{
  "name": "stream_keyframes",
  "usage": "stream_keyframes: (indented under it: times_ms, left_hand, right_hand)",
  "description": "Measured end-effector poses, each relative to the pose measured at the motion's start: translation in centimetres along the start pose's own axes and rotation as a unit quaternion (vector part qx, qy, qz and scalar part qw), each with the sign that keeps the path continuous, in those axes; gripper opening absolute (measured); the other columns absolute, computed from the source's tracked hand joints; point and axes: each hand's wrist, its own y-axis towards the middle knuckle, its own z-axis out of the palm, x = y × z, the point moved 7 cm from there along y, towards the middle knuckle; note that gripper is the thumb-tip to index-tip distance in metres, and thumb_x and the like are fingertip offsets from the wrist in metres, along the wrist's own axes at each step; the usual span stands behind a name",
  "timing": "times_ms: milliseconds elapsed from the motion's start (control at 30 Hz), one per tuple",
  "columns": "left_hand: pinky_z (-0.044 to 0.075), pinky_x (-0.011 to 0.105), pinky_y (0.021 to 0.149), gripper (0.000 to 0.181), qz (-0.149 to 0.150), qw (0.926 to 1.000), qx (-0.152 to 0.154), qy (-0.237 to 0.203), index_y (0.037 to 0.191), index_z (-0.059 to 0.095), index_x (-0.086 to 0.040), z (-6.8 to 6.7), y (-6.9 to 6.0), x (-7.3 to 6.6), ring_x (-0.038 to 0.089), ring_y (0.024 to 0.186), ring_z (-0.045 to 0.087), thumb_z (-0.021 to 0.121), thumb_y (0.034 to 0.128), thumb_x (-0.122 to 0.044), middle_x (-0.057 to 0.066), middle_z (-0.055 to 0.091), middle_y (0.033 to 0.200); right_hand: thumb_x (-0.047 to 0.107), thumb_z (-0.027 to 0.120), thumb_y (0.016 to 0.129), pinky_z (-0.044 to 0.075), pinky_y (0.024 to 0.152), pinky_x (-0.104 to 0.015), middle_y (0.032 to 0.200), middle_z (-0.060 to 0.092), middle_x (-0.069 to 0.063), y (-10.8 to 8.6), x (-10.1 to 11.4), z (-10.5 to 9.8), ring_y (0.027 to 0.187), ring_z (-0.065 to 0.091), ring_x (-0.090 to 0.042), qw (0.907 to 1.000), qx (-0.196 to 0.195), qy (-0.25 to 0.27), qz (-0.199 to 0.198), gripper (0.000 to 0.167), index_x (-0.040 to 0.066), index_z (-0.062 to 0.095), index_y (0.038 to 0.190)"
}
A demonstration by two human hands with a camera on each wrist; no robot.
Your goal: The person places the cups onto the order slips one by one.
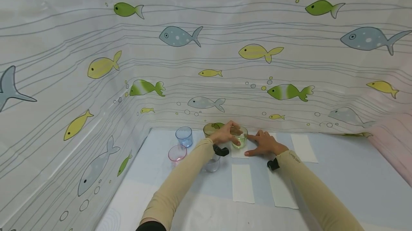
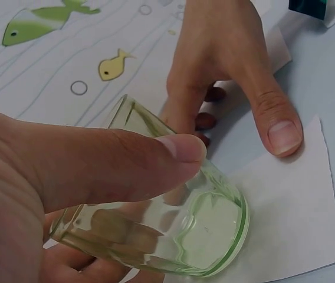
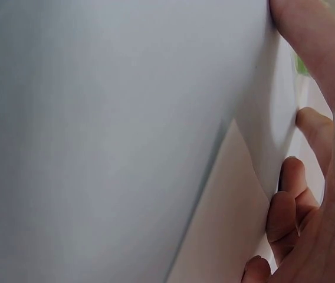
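My left hand (image 1: pixel 226 133) grips a clear green-tinted glass (image 1: pixel 242 141), thumb on one side and fingers round the other. In the left wrist view the green glass is tilted towards the camera, its base over a white sheet of paper (image 2: pixel 300 206); whether the base touches the paper I cannot tell. To the right of the glass, my right hand (image 1: pixel 266 143) rests on the table with thumb and fingers spread, holding nothing. Its fingertips touch the surface near another paper strip (image 3: pixel 220 224) in the right wrist view.
An amber glass (image 1: pixel 209 129) stands just left of the left hand. Further left are a blue glass (image 1: pixel 184 137) and a pink glass (image 1: pixel 177 153); a clear glass (image 1: pixel 212 165) is partly behind the left forearm. More white paper strips (image 1: pixel 243 183) lie on the light blue table (image 1: pixel 341 181). A fish-print sheet (image 1: pixel 231 91) hangs behind.
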Motion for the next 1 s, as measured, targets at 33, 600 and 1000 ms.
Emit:
stream_keyframes:
  times_ms: [33, 600, 1000]
  left_hand:
    - [0.041, 0.056, 0.124, 0.077, 0.0, 1.0, 0.001, -0.003, 0.149, 0.039, -0.002, 0.0, 0.0, 0.0, 0.038, 0.148, 0.05, 0.08, 0.0844, 0.009, 0.023, 0.055, 0.155]
    - [0.04, 0.057, 0.124, 0.078, 0.001, 0.9999, 0.008, 0.008, 0.149, 0.042, -0.002, 0.2, 0.5, 0.0, 0.038, 0.148, 0.05, 0.083, 0.0839, 0.006, 0.022, 0.057, 0.154]
    - [0.043, 0.055, 0.122, 0.09, -0.002, 0.9974, 0.019, 0.069, 0.158, 0.039, -0.008, 0.4, 0.4, -0.5, 0.038, 0.152, 0.045, 0.087, 0.0826, -0.002, 0.02, 0.05, 0.161]
  right_hand:
    - [0.07, 0.082, 0.08, 0.043, 0.078, -0.04, 0.114, 0.05, -0.013, 0.0, 0.0, 0.0, 0.097, 0.043, -0.028, 1.0, 0.0, 0.001, 0.0, 0.1, 0.016, 0.051, 0.159]
    - [0.083, 0.076, 0.075, 0.044, 0.079, -0.042, 0.114, 0.05, -0.015, 0.4, -0.8, 0.3, 0.097, 0.044, -0.029, 1.0, 0.002, 0.001, 0.002, 0.111, 0.015, 0.05, 0.159]
    - [0.073, 0.082, 0.077, 0.041, 0.077, -0.038, 0.111, 0.049, -0.011, 0.2, -0.3, 0.2, 0.095, 0.042, -0.026, 1.0, -0.004, -0.004, -0.003, 0.104, 0.015, 0.051, 0.158]
